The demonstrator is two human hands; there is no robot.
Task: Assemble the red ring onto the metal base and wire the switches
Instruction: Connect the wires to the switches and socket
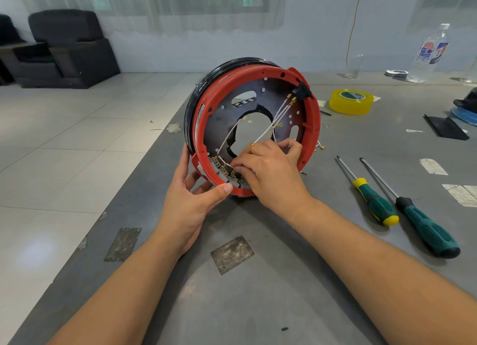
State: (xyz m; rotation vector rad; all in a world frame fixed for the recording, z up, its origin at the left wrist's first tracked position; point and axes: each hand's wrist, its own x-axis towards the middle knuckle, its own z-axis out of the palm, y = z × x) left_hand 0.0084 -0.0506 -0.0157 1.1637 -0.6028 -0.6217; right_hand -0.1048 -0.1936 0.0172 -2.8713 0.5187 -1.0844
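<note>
The red ring (313, 117) sits around the dark metal base (222, 122), and the whole assembly stands tilted on its edge on the grey table. White wires (280, 115) with brass terminals run from a black switch (303, 89) at the upper right down to a row of switch terminals (222, 166) at the bottom rim. My left hand (191, 192) grips the lower left rim, thumb pressed on the red edge. My right hand (268, 166) is inside the ring, its fingertips pinching a white wire end at the terminal row.
Two green-handled screwdrivers (374, 202) (426, 228) lie to the right. A yellow tape roll (351, 100), a plastic bottle (431, 53) and a black plate (445, 126) stand further back right. The table's left edge drops to a tiled floor (64, 138); black armchairs (67, 48) stand far left.
</note>
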